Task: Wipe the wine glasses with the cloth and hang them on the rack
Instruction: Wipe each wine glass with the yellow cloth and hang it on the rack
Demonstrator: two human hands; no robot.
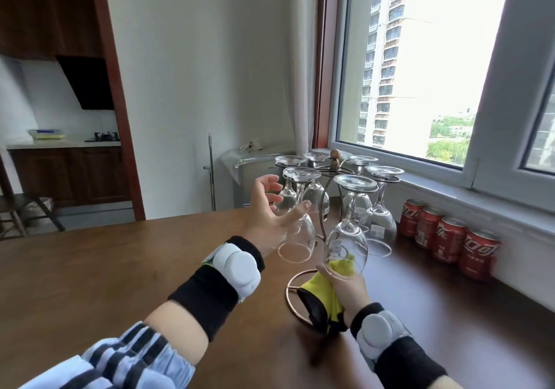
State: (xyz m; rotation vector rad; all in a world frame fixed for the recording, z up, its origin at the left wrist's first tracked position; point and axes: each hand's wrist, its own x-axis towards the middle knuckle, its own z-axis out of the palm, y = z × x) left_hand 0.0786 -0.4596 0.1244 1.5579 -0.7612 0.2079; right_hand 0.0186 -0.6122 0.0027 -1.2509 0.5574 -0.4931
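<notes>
Wine glass (347, 232) is hanging bowl-down, stem vertical, on rack (332, 172) near the desk's (120, 268) window edge; right hand (350, 286) is gripping cloth (322, 295) against its rim; left hand (265, 208) is hovering with fingers spread, holding nothing.

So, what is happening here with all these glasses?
A person is working at a wooden table by the window. Six wine glasses hang upside down on a metal rack. The left hand is open, its fingers beside one hanging glass. The right hand holds a yellow cloth at the rim of another hanging glass. Four red cans stand in a row along the wall under the window.
</notes>
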